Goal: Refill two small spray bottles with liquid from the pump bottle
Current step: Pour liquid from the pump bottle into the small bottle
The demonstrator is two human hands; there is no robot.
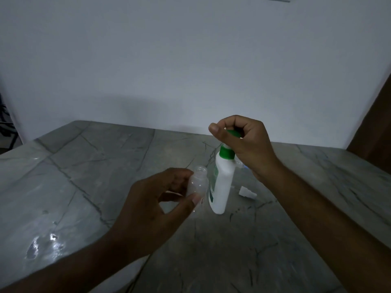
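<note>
A white pump bottle (222, 182) with a green collar stands tilted on the grey marble table (84, 187). My right hand (243, 144) is closed over its green pump head from above. My left hand (152, 204) holds a small clear spray bottle (197, 185), uncapped and upright, right beside the pump bottle on its left. A small white spray cap (247, 192) lies on the table to the right of the pump bottle. Behind my right wrist, part of another clear item (240, 164) shows, mostly hidden.
A pale wall (190, 60) rises directly behind the table's far edge. A brown wooden panel (376, 127) stands at the right. Glare patches or wet spots (42, 244) shine on the table's near left. Dark objects (5, 123) sit at the far left.
</note>
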